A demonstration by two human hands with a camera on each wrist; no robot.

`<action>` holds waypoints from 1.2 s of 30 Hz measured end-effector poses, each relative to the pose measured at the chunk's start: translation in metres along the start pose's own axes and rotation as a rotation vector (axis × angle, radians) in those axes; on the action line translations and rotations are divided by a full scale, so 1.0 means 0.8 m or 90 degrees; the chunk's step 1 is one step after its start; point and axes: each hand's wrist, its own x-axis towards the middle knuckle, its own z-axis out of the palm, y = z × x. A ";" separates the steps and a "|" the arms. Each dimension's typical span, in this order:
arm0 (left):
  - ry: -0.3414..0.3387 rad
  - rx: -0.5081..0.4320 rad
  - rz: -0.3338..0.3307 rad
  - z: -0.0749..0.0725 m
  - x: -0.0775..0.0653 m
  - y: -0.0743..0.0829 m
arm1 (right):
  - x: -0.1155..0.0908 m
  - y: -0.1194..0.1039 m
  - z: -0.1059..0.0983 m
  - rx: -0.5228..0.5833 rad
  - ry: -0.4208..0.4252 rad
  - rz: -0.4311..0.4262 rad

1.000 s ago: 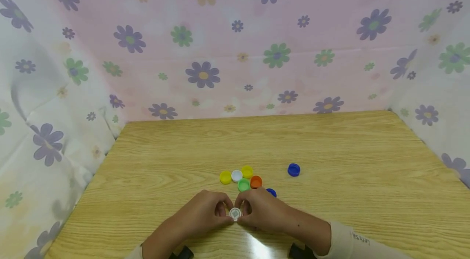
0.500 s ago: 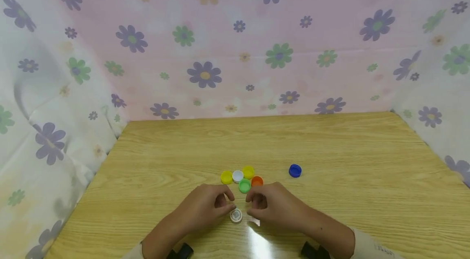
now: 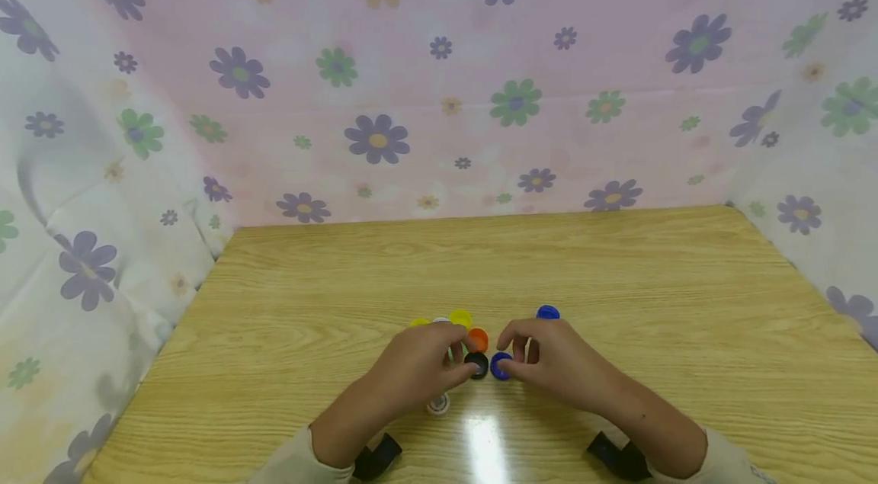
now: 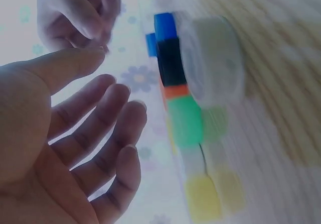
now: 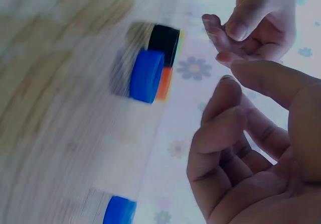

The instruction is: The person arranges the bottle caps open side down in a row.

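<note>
Both hands hover over a group of bottle caps, holding nothing. My left hand (image 3: 421, 362) has loosely bent fingers; its thumb overlaps the black cap (image 3: 476, 371) in the head view. Fingers of my right hand (image 3: 565, 358) curve loosely above a blue cap (image 3: 498, 371). The left wrist view shows the relaxed left fingers apart from the caps. Nearer the person lies a white cap (image 3: 438, 403) with a marked top, large in the left wrist view. An orange cap (image 3: 477, 339) sits behind the black one. The green cap (image 4: 185, 121) is mostly hidden by my left hand in the head view.
A yellow cap (image 3: 460, 318) shows at the back of the group, with another yellow cap (image 3: 419, 323) and a white one partly behind my left hand. Apart to the right is a second blue cap (image 3: 548, 312). Floral cloth (image 3: 439, 88) encloses the wooden table (image 3: 309, 278).
Both hands first pinched the near white cap, then let go of it. They have moved forward and right, with the white cap left on the table and the black cap coming into view.
</note>
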 end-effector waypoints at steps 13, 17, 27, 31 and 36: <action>-0.012 0.155 -0.005 0.009 0.025 0.030 | 0.010 0.019 -0.002 -0.009 -0.084 0.033; -0.026 0.178 -0.011 0.012 0.026 0.030 | 0.011 0.022 0.000 -0.018 -0.099 0.034; -0.046 0.168 -0.009 0.028 0.032 0.023 | 0.006 0.027 0.004 -0.011 -0.105 0.033; -0.043 0.174 -0.002 0.031 0.032 0.023 | 0.007 0.027 0.005 -0.018 -0.102 0.035; -0.050 0.183 -0.005 0.030 0.032 0.025 | 0.009 0.028 0.007 -0.034 -0.100 0.039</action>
